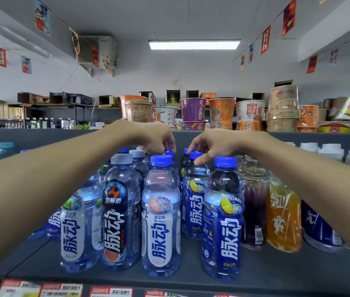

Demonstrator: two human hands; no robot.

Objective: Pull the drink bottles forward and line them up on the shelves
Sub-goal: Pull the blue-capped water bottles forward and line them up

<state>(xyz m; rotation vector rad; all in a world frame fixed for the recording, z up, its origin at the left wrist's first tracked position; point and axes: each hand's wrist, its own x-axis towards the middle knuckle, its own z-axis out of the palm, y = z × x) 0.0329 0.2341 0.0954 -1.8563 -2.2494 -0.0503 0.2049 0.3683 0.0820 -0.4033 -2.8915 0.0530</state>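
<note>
Two clear plastic bottles with blue caps stand upright in the second row of the dark grey shelf (277, 273), each with a hand on its cap. The blue-labelled bottle (195, 202) is pinched at the cap between the thumb and fingers of the right hand (214, 142). The left hand (157, 138) curls its fingertips round the rear bottle's cap (169, 153), behind the white-labelled front bottle (161, 221). Both bottles lie beyond the front row, so the pull likely runs straight towards the person. Four bottles stand in front; one purple bottle (253, 200) and one orange bottle (283, 215) sit to the right.
</note>
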